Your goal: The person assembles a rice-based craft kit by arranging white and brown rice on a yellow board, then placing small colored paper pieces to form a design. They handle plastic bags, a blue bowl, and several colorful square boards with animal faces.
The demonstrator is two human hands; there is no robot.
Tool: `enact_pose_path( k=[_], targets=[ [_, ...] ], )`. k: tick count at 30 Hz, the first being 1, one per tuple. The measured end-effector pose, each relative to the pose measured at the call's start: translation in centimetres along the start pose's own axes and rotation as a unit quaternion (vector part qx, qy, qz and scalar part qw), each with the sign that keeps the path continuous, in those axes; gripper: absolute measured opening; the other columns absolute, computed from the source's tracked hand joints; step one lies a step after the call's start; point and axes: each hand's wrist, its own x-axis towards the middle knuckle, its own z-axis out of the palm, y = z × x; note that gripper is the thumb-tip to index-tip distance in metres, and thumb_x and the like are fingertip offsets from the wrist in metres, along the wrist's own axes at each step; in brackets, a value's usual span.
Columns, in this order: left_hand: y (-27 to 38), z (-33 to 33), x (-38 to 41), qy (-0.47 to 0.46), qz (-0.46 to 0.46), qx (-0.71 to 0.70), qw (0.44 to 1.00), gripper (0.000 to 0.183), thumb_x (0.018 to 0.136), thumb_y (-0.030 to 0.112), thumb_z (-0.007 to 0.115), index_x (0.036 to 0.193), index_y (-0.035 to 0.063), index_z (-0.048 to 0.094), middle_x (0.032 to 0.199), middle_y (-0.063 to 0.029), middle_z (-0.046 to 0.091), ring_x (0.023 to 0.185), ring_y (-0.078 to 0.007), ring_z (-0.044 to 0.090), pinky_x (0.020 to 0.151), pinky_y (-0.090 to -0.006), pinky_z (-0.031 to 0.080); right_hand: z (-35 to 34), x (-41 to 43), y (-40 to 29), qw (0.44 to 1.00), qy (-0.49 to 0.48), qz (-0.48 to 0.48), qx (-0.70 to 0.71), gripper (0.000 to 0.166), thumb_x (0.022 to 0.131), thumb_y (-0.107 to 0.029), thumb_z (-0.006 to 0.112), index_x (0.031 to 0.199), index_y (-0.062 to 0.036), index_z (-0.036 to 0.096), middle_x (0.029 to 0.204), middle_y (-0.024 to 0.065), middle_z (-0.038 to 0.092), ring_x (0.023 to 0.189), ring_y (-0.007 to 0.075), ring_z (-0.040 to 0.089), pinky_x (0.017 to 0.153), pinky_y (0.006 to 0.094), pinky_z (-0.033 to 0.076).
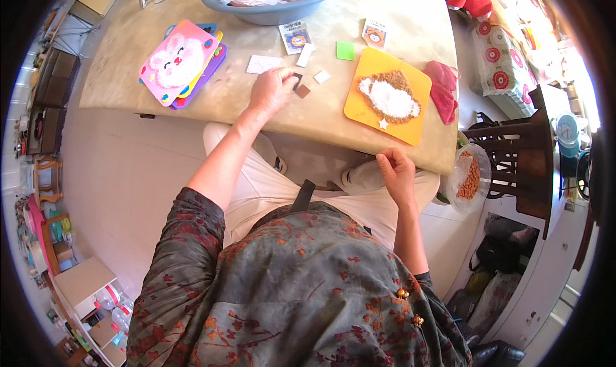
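My left hand (272, 90) rests over the table, its fingertips at a small black square (298, 79); whether it grips the square is unclear. Beside the fingertips lie a brown square (302, 91) and white pieces (321, 77). My right hand (397, 167) hovers by the table's front edge, fingers curled, with nothing plainly visible in them. Above it lies a yellow board (353, 102) with a brown and white fluffy figure and a white star (383, 124). A green square (345, 50) and two printed cards (296, 37) are farther back.
Stacked craft boards, a pink rabbit one (156, 47) on top, lie at the left. A blue basin (274, 14) with plastic bags stands at the back. A red cloth (442, 90) lies at the right; a clear tub (485, 174) of brown pieces is beyond the table edge.
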Motion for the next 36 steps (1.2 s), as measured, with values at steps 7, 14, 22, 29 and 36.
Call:
enact_pose_path(
  k=[7, 14, 22, 29, 36],
  targets=[
    [2.2, 2.2, 1.6, 0.011, 0.139, 0.129, 0.982, 0.01, 0.075, 0.02, 0.059, 0.077, 0.0106, 0.063, 0.083, -0.0108, 0.057, 0.077, -0.0277, 0.058, 0.062, -0.0391, 0.048, 0.0, -0.6, -0.2, 0.999, 0.007, 0.022, 0.04, 0.01, 0.083, -0.01, 0.06, 0.08, -0.0004, 0.058, 0.066, -0.0029, 0.051, 0.06, 0.0041, 0.044, 0.055, 0.0197, 0.039],
    [3.0, 5.2, 1.9, -0.028, 0.062, 0.209, 0.976, 0.015, 0.071, 0.02, 0.064, 0.078, 0.007, 0.06, 0.089, -0.0139, 0.057, 0.078, -0.0298, 0.058, 0.065, -0.0409, 0.049, 0.5, -1.0, -0.6, 0.998, 0.01, 0.017, 0.06, 0.01, 0.082, -0.009, 0.061, 0.08, -0.0002, 0.058, 0.064, -0.003, 0.051, 0.058, 0.0039, 0.045, 0.054, 0.0198, 0.04],
    [3.7, 5.3, 2.5, -0.09, -0.005, 0.11, 0.99, 0.017, 0.073, 0.016, 0.065, 0.078, 0.0053, 0.052, 0.081, -0.0109, 0.058, 0.079, -0.0285, 0.058, 0.062, -0.0406, 0.046, 2.3, 1.2, -1.7, 0.99, -0.03, 0.04, 0.135, 0.012, 0.084, -0.012, 0.058, 0.085, -0.0005, 0.059, 0.068, -0.0027, 0.053, 0.063, 0.0036, 0.046, 0.058, 0.0192, 0.04],
    [8.3, 3.0, -2.1, 0.047, 0.286, 0.061, 0.955, 0.009, 0.072, 0.008, 0.058, 0.073, 0.0082, 0.049, 0.078, -0.0087, 0.058, 0.073, -0.0254, 0.055, 0.058, -0.0356, 0.043, 4.5, 4.0, -5.7, 0.899, -0.031, 0.127, 0.417, 0.024, 0.088, -0.022, 0.054, 0.1, -0.0011, 0.057, 0.091, 0.0049, 0.061, 0.083, 0.0118, 0.057, 0.075, 0.023, 0.044],
    [10.4, 0.7, -5.4, 0.083, 0.444, 0.065, 0.89, 0.013, 0.064, 0.003, 0.061, 0.074, 0.008, 0.055, 0.088, -0.004, 0.061, 0.076, -0.0199, 0.056, 0.06, -0.0306, 0.045, 4.8, 3.8, -5.7, 0.828, -0.05, 0.104, 0.549, 0.014, 0.089, -0.017, 0.052, 0.092, -0.0044, 0.057, 0.085, 0.0049, 0.062, 0.075, 0.0113, 0.059, 0.069, 0.0253, 0.049]
  ],
)
